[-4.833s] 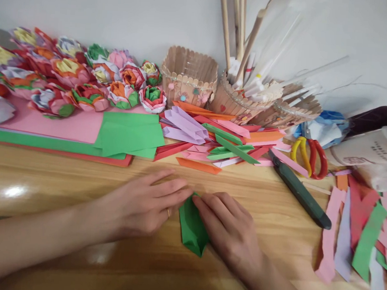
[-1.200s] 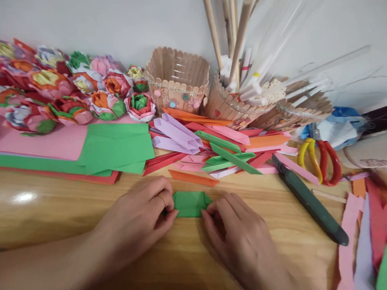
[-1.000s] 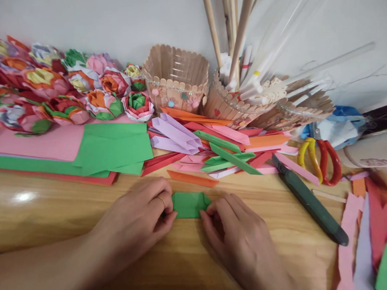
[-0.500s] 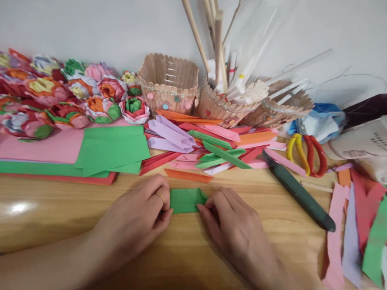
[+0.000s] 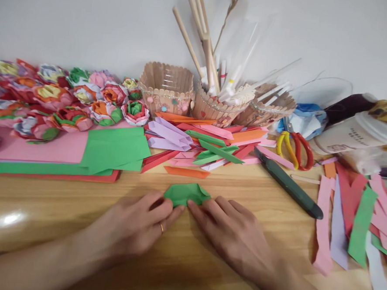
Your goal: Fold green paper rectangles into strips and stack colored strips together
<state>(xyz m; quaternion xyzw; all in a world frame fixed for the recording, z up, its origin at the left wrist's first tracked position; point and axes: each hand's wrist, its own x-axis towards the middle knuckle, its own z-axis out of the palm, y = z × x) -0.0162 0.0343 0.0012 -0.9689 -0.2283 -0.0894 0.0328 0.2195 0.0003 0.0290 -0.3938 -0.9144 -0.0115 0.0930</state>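
Note:
A small folded piece of green paper [image 5: 185, 193] lies on the wooden table between my hands, its two far corners angled inward. My left hand [image 5: 141, 222] grips its left near edge, thumb and fingers pressed together; a ring is on one finger. At the right near edge, my right hand [image 5: 232, 230] pinches the same paper with its fingers curled and the thumb toward the middle. Just beyond lies a folded orange paper strip [image 5: 186, 172], and behind it a pile of folded strips in green, purple, red and pink, with a green strip [image 5: 220, 151] on top.
Paper flowers [image 5: 52, 95] crowd the back left on stacked sheets, with green sheets [image 5: 116, 149] beside them. Behind the pile stand three stick baskets [image 5: 165, 93]. A dark-handled cutter [image 5: 289, 183], scissors [image 5: 294, 149], a white cup [image 5: 354, 133] and paper scraps [image 5: 362, 225] are at right.
The green paper has gone from a flat rectangle to a shape with slanted corners. My left hand has shifted lower and its fingers now press the near edge. The view has shifted slightly.

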